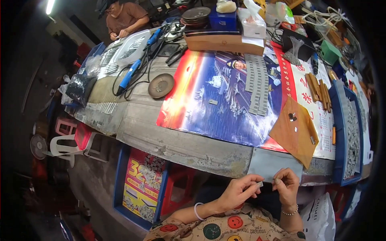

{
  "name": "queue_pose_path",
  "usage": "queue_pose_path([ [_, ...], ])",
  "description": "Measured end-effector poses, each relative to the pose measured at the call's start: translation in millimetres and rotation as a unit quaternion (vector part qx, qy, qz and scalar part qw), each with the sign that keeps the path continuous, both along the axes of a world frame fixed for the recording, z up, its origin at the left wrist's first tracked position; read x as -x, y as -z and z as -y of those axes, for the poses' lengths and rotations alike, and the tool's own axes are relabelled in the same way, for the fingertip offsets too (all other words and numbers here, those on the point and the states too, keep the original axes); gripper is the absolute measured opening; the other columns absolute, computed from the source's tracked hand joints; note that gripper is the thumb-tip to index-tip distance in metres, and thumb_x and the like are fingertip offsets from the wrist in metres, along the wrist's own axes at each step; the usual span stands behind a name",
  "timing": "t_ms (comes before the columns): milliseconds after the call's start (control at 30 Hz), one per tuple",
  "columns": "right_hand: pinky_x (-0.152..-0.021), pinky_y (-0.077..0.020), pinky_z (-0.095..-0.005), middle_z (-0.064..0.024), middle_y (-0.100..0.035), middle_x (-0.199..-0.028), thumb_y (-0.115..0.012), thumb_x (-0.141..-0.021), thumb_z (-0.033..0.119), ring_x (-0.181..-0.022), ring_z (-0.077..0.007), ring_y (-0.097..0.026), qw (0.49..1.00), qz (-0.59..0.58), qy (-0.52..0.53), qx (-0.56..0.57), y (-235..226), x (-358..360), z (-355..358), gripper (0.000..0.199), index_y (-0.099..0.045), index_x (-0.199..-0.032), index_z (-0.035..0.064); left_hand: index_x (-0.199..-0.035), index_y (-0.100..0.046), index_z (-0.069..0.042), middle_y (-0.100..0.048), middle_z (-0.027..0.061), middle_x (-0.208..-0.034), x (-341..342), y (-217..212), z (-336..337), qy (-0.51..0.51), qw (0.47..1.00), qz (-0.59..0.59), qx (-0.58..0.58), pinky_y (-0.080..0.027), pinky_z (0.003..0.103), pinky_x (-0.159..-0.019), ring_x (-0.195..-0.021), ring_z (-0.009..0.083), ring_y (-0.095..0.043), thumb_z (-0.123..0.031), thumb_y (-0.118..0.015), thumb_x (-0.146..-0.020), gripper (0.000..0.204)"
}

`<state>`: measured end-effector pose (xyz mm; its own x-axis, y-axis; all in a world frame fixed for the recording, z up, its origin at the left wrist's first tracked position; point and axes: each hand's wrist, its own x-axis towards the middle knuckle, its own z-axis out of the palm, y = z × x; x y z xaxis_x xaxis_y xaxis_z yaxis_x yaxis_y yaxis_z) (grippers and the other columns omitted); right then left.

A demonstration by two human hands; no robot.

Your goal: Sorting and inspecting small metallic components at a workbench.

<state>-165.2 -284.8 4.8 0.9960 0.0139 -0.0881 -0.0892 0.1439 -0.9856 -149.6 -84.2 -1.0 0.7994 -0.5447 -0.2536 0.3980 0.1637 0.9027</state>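
Over the table's near edge, my left hand (243,189) pinches a small flat grey metal piece (260,184) between thumb and fingers. Close beside it on the right, my right hand (286,185) has its thumb and fingertips closed together; whatever they hold is too small to make out. Both hands hover at a smooth grey sheet (277,164). Past it lies a brown sheet (293,134) with tiny black parts (292,117) on it. Rows of similar grey metal pieces (257,84) stretch over a colourful poster (201,108), and a lone piece (213,102) lies left of them.
A blue tray (341,160) of small metal parts stands at the right; another blue tray (118,197) sits below the table edge. Brown sticks (317,92), a round dish (161,86), a wooden box (221,44) and blue-handled corded tools (130,76) lie farther off. Another person (126,20) works far left.
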Motion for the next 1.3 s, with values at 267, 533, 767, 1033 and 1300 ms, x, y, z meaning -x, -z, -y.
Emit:
queue_pose_path([
  [267, -0.053, -0.0416, -0.0194, -0.0066, -0.056, -0.075, -0.057, -0.085, 0.000, -0.057, -0.0078, -0.049, 1.000, -0.006, 0.020, 0.002, -1, 8, -5, 0.009, -0.050, -0.081, 0.0007, -0.121, -0.052, 0.002, -0.062, 0.0062, -0.089, 8, 8, -3, 0.006, 1.000, 0.007, 0.007, -0.050, 0.021, -0.072, -0.081, 0.0079, -0.059, -0.010, -0.050, -0.096, 0.028],
  [533, -0.055, -0.0411, -0.0194, -0.0020, -0.056, -0.076, -0.058, -0.084, 0.001, -0.062, -0.0055, -0.050, 0.999, -0.048, 0.007, 0.023, -7, 11, 0, 0.005, -0.053, -0.082, 0.0020, -0.115, -0.052, 0.006, -0.066, 0.0134, -0.095, -2, 5, -6, -0.003, 0.999, -0.033, 0.006, -0.055, 0.027, -0.075, -0.084, 0.0153, -0.065, -0.003, -0.051, -0.094, 0.023],
  [767, -0.056, -0.0412, -0.0188, -0.0003, -0.055, -0.078, -0.058, -0.089, 0.007, -0.064, -0.0040, -0.049, 0.995, -0.092, -0.044, 0.001, -11, -10, -3, 0.007, -0.054, -0.087, 0.0013, -0.114, -0.053, 0.006, -0.067, 0.0167, -0.092, -17, -11, -7, -0.083, 0.995, -0.025, -0.041, -0.054, 0.026, -0.072, -0.079, 0.0173, -0.066, -0.001, -0.050, -0.093, 0.022],
  [1033, -0.056, -0.0414, -0.0175, -0.0008, -0.056, -0.080, -0.057, -0.091, 0.008, -0.064, -0.0028, -0.049, 0.993, -0.095, -0.074, 0.022, 0, -9, 0, 0.008, -0.054, -0.091, 0.0006, -0.114, -0.053, 0.008, -0.067, 0.0160, -0.094, -22, 1, 6, -0.055, 0.997, -0.029, -0.037, -0.054, 0.026, -0.071, -0.080, 0.0175, -0.067, -0.001, -0.051, -0.093, 0.023],
  [1300, -0.054, -0.0386, -0.0171, 0.0029, -0.055, -0.076, -0.058, -0.085, 0.002, -0.065, 0.0001, -0.046, 0.990, -0.093, -0.082, 0.065, -5, -18, -6, 0.004, -0.054, -0.085, 0.0002, -0.113, -0.053, 0.008, -0.067, 0.0154, -0.096, -18, 4, 5, -0.059, 0.996, -0.050, -0.035, -0.054, 0.026, -0.073, -0.082, 0.0177, -0.067, -0.001, -0.051, -0.093, 0.022],
])
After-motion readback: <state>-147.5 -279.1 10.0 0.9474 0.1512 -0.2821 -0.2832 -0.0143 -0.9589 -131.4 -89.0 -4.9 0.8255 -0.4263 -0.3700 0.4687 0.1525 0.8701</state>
